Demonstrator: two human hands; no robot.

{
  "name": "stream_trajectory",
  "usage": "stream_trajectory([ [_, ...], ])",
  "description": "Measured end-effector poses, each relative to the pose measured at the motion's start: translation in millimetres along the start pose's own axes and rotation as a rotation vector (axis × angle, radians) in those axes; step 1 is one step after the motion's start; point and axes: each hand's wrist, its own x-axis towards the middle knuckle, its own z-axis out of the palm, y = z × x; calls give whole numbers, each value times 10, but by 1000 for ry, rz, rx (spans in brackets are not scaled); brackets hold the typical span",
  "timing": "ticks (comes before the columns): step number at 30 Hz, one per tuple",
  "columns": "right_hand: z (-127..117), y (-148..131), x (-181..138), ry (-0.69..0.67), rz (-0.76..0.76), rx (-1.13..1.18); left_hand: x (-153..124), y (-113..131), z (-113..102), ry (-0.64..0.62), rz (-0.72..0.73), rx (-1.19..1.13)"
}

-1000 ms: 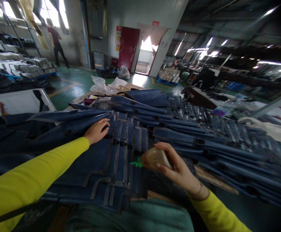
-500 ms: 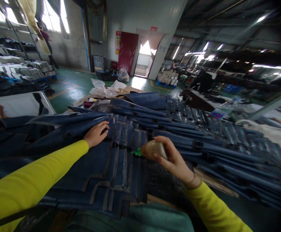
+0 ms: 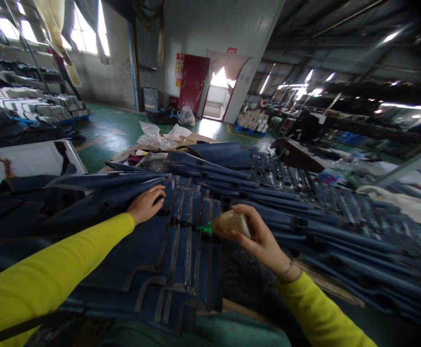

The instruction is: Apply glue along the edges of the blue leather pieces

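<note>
My left hand (image 3: 146,203) rests palm down on a fanned stack of dark blue cut pieces (image 3: 181,250), fingers curled at the upper edge of the top sheets. My right hand (image 3: 259,238) is wrapped round a translucent squeeze bottle (image 3: 231,223) with a green nozzle (image 3: 206,228). The nozzle points left and touches the grey-striped edge of the blue pieces. Both my sleeves are yellow.
More rows of overlapped blue pieces (image 3: 322,212) spread right and back across the table. A white board (image 3: 22,161) lies at left. Stacked goods (image 3: 33,103) sit on shelves at far left. Plastic bags (image 3: 159,135) and cardboard lie on the green floor before a red door (image 3: 193,77).
My right hand has carried the bottle up and a little left along the edge of the pieces. My left hand stays put. A person at far left has gone out of view.
</note>
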Motion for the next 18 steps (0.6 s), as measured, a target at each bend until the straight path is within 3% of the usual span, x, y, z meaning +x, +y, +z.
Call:
stream_trajectory([
  [18,101,371,473,155,24,-31,6,24,-7,7,-5,-32],
])
